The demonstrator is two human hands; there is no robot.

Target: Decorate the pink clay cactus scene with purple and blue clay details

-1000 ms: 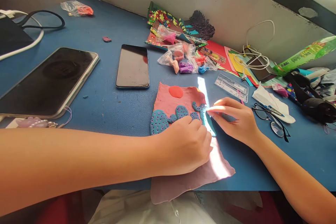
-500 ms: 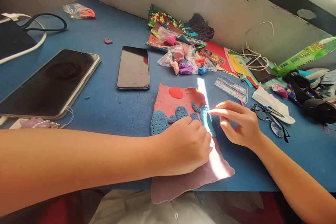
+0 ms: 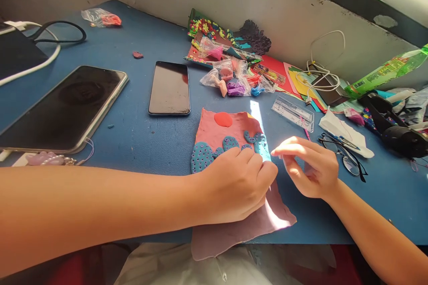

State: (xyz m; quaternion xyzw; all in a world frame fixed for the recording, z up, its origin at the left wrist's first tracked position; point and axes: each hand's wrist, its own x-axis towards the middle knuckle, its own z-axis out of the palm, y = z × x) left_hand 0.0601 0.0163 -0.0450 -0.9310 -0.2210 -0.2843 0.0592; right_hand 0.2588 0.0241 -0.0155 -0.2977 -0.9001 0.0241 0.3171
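A clay picture (image 3: 222, 131) lies at the table's front edge. Its pink upper part carries a red disc (image 3: 223, 119) and blue clay shapes (image 3: 201, 156) dotted with purple. The mauve lower part (image 3: 230, 238) hangs a little over the edge. My left hand (image 3: 240, 185) rests across its middle, fingers curled in; whatever they hold is hidden underneath. Just off the picture's right side, beside the sunlit blue upright shape (image 3: 261, 144), hovers my right hand (image 3: 309, 167). Its fingers are bent and apart from the palm, with nothing visible in them.
Two phones (image 3: 169, 88) (image 3: 63, 109) lie at left. Behind are bagged clay lumps (image 3: 236, 88), coloured paper (image 3: 277, 69) and another decorated clay piece (image 3: 214, 31). Clear ruler-like plastic (image 3: 293, 113), eyeglasses (image 3: 351, 164), white tissue (image 3: 346, 131) and a green bottle (image 3: 384, 71) occupy the right.
My right hand has drawn back slightly to the right and down, off the blue shape's edge. My left hand has shifted a little to the right over the picture.
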